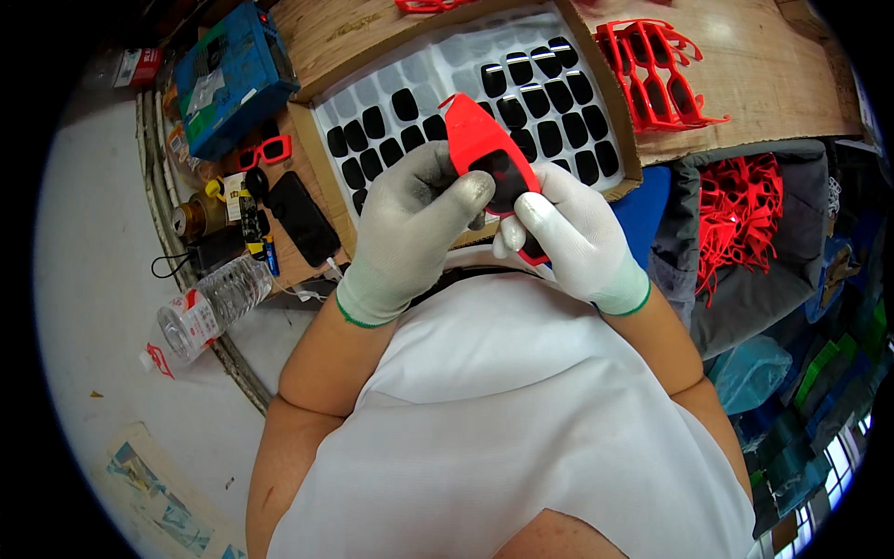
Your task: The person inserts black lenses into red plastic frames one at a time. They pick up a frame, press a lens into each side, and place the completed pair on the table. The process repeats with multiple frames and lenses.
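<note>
Between my two white-gloved hands is a pair of red sunglasses (472, 133), tilted, with a dark lens showing in the frame. My left hand (410, 219) grips it from the left, its thumb against the dark lens. The fingers of my right hand (575, 233) are closed round the other end of the frame, thumb on top. Just beyond my hands lies a cardboard box (629, 140) lined with white sheet, where black lenses (549, 138) are set out in rows. Part of the far lens is hidden by my fingers.
Stacked red frames (656, 79) stand on the wooden table (754, 88) at right. A grey-lined bin (792, 242) holds many red frames (740, 214). On the left are a blue box (233, 79), a phone (303, 219), red glasses (265, 152) and a plastic bottle (209, 312).
</note>
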Demonstrator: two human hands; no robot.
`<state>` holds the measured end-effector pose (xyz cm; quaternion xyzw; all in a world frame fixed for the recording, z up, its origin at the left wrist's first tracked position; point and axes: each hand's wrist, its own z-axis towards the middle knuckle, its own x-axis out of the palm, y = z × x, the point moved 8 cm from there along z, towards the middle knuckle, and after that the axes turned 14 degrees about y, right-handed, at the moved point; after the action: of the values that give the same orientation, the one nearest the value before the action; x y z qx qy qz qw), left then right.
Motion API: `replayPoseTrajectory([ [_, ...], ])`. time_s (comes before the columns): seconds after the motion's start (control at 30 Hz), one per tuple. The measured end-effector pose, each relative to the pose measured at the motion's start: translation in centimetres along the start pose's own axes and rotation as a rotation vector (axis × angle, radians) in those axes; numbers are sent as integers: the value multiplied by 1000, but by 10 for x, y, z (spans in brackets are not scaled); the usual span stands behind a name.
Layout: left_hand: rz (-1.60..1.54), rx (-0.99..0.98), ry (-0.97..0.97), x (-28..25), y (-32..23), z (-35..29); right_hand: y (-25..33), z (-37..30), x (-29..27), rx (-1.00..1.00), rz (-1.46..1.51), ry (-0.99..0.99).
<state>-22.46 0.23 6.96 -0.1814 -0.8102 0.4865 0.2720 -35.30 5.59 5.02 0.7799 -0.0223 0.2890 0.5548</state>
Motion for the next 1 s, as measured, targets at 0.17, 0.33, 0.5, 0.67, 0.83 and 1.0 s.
replayPoseTrajectory([
  [0.17,196,117,-189,-2,7,-4,-7,2,0,14,-71,-115],
  [0.33,362,97,-266,-6,4,-5,-6,6,2,-12,-252,-153],
  [0.5,364,76,-242,-7,5,-5,4,6,4,-44,-363,-123],
  [0.67,165,138,-37,-6,4,-7,0,1,3,-6,-186,-13],
  [0.83,83,106,42,-4,5,-6,1,1,4,-30,-186,33],
  [1.0,17,133,-8,-2,-1,-11,11,2,12,-54,-191,78],
])
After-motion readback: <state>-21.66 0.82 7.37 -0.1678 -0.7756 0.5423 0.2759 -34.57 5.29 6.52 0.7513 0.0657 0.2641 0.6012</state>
